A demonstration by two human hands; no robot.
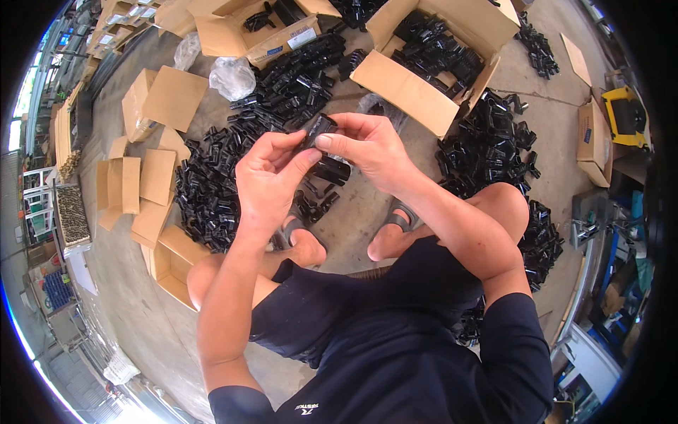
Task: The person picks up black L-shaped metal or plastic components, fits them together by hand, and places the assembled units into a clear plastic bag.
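Between the fingertips of both hands, in front of my knees, is a glossy black tube-shaped part [320, 128]. My left hand [268, 173] pinches it from the left with thumb and fingers. From the other side my right hand [371, 148] grips it, thumb laid across the front. Just beneath the fingers shows another black tubular piece [332, 170]; whether it joins the held part I cannot tell. Beyond and left of the hands, a big heap of similar black parts [212, 191] covers the floor.
An open cardboard box [406, 92] of black parts stands ahead, and another box [240, 35] lies further left. A second heap [487, 145] spreads by my right knee. Flattened and empty cartons [157, 173] lie left. Clear plastic bags [232, 78] rest near the heap. A yellow-and-black case [625, 116] sits far right.
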